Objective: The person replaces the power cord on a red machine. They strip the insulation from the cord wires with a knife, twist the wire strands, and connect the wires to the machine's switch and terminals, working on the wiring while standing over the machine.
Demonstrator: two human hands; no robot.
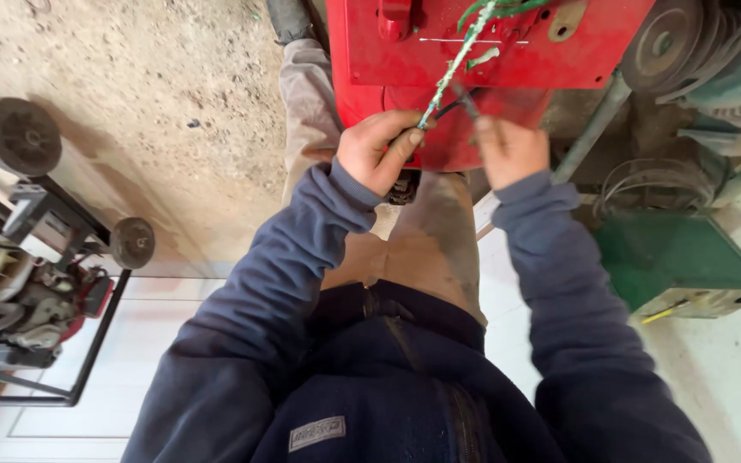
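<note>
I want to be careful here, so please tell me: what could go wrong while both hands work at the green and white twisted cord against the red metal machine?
1. The left hand grips the green and white twisted cord, which looks frayed; it might snap or slip.
2. The right hand holds a thin dark tool near the left fingers, so a slip could hurt them.
3. Both hands are near the red metal machine and its grey pulley wheel; knuckles might hit metal.

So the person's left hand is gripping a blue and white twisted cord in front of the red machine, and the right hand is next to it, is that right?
Not quite. The cord is green and white, not blue and white. The head view shows it running up from the left hand across the red machine. The rest holds: the left hand grips it in front of the red machine, and the right hand is next to it.
</note>
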